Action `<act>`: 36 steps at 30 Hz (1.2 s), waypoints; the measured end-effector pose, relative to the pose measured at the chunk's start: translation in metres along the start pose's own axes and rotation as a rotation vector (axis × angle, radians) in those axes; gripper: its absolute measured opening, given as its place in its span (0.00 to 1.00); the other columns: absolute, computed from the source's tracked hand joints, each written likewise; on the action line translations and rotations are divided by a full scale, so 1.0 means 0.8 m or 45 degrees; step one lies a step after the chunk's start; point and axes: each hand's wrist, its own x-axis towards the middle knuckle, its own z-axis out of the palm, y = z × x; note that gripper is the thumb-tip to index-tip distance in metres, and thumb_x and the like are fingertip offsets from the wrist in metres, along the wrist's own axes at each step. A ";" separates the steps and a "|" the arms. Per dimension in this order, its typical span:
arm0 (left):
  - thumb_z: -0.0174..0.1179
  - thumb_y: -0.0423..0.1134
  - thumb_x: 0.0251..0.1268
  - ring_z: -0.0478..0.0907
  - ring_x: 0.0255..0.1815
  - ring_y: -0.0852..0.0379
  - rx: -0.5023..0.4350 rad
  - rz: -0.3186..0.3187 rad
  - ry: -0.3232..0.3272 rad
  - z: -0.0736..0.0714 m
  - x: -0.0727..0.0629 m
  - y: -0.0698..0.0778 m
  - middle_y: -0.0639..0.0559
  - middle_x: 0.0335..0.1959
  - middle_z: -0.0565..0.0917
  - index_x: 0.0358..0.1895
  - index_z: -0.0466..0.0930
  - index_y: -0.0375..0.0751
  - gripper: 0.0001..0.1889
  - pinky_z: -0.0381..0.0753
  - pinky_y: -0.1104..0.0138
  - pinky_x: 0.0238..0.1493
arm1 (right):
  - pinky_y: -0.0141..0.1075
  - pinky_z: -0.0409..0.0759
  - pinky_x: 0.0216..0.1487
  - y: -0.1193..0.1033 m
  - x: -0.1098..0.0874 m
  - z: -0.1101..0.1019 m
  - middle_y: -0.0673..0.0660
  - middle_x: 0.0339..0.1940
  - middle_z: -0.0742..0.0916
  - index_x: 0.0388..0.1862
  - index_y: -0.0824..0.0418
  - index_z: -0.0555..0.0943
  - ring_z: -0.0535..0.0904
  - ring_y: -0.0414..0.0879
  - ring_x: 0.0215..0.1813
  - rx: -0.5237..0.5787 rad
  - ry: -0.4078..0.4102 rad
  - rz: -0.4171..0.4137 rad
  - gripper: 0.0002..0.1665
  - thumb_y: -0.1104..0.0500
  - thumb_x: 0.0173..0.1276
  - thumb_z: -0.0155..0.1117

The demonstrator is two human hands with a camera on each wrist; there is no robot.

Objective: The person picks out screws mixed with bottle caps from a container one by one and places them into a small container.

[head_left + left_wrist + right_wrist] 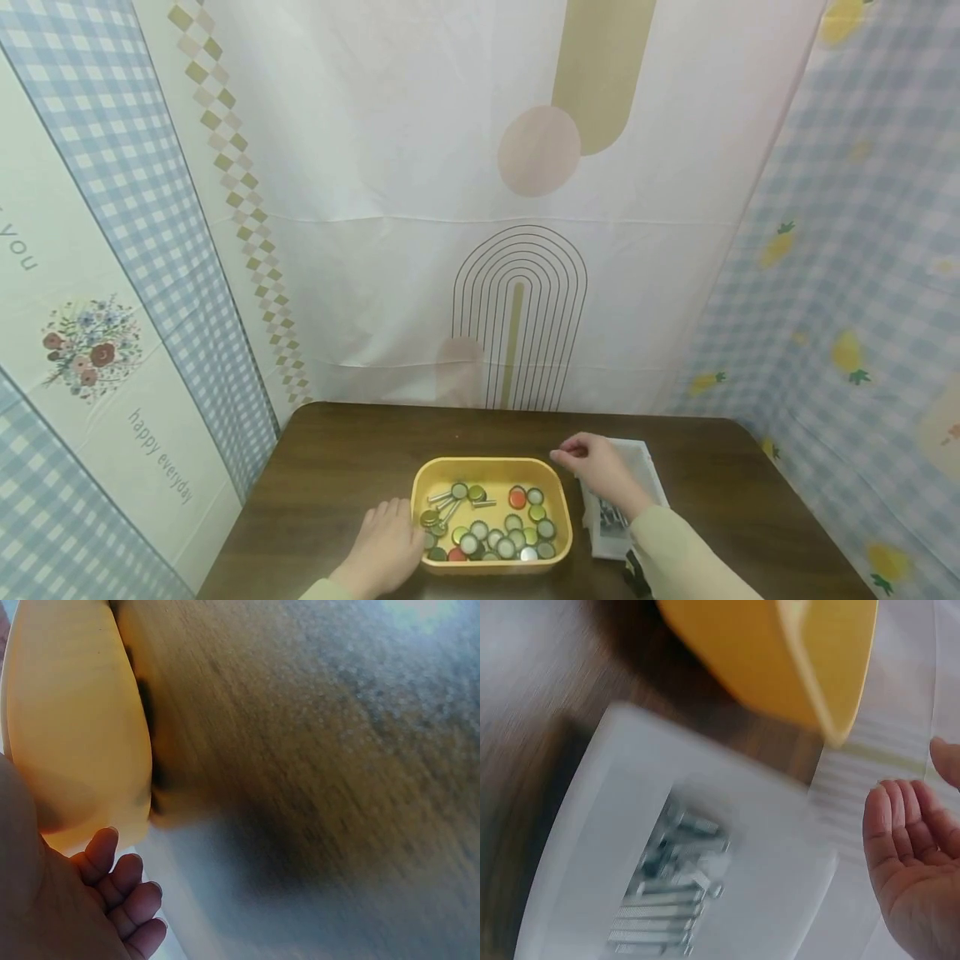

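Note:
A yellow plastic bin [491, 472] stands on the table, holding many bottle caps [495, 538] and several metal bolts [448, 502] toward its left side. Against the bin's left end rests my left hand [386, 537]; in the left wrist view its fingers [139, 901] are relaxed beside the bin wall. My right hand [596, 465] hovers above the far end of a white tray [637, 454], just right of the bin. Its fingers [900, 817] are loosely bent, with nothing between them and the thumb. Silvery bolts [660, 922] lie together inside the white tray.
Partly hidden by the right forearm, a small black object [636, 575] lies by the tray's near end. The brown wooden table [337, 450] ends at a hanging cloth [390, 308] behind, with patterned cloths at both sides.

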 end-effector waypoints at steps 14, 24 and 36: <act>0.49 0.41 0.64 0.66 0.36 0.52 -0.018 -0.005 -0.014 0.003 0.001 -0.002 0.52 0.29 0.67 0.38 0.72 0.36 0.11 0.66 0.50 0.46 | 0.38 0.78 0.33 -0.052 0.010 0.095 0.49 0.30 0.83 0.34 0.59 0.83 0.79 0.44 0.31 0.027 -0.380 -0.235 0.09 0.56 0.58 0.73; 0.48 0.41 0.65 0.65 0.36 0.53 0.000 -0.005 -0.018 0.004 0.004 -0.004 0.53 0.29 0.67 0.37 0.71 0.36 0.10 0.66 0.51 0.46 | 0.36 0.75 0.32 -0.044 0.014 0.134 0.45 0.23 0.82 0.24 0.57 0.82 0.75 0.39 0.28 -0.041 -0.339 -0.315 0.08 0.59 0.52 0.76; 0.47 0.41 0.65 0.64 0.34 0.53 0.014 -0.005 -0.037 0.004 0.004 -0.005 0.52 0.29 0.66 0.37 0.71 0.36 0.11 0.65 0.52 0.44 | 0.33 0.74 0.27 -0.044 0.009 0.142 0.46 0.19 0.81 0.20 0.60 0.82 0.73 0.38 0.22 -0.077 -0.330 -0.351 0.07 0.64 0.52 0.74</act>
